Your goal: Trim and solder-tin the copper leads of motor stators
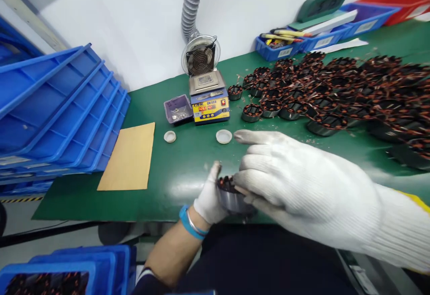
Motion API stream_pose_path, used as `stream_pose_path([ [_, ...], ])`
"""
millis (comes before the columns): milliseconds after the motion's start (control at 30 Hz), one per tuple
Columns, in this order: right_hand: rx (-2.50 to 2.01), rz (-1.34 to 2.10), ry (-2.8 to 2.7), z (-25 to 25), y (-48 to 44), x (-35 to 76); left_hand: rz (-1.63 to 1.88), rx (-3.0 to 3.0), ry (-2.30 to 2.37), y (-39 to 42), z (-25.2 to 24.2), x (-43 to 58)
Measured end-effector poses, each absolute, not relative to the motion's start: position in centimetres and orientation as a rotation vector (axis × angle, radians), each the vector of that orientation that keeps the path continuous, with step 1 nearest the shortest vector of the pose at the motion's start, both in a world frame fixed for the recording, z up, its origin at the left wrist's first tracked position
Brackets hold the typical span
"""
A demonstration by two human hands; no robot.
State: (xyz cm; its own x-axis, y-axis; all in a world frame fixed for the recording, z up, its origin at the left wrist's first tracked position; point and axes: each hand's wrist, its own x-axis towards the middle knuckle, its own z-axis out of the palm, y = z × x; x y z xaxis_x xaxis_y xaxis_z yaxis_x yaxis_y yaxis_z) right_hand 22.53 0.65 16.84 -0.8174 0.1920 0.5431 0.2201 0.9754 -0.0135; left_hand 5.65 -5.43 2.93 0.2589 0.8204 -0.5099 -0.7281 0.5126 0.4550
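Stator blurred, clasped in left fingers; right fingers half-curled, hold unclear.

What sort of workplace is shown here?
Most likely a motor-parts factory workstation: copper-wound stators lie on the green workbench, a flexible duct leads to a fan, and blue plastic bins are stacked at left.

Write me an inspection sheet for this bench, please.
Surface: green tabletop, shiny where light falls.
Job's things: held copper-wound ring; many similar rings at right.
Clutter: cardboard sheet, two round dishes, purple tray of small pieces, blue-and-yellow device with lit display.
Hands: left hand gloved, holding the ring; right hand gloved, fingers at its top.
Cables: none clearly seen; a ribbed hose meets the fan unit.
Surroundings: blue crates at left, bins at the back, pale wall.
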Motion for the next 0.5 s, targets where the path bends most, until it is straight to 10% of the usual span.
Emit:
stream_pose_path([
  [267, -0.364, -0.054, -2.577, 17.1, 0.8, 23.8, 1.458, -0.022, 0.681, -6.0, 3.4, 4.7],
  [500, -0.386, -0.012, -2.500, 14.6, 2.4, 23.6, 0.866, 0.274, 0.499, -5.1, 1.3, 6.7],
])
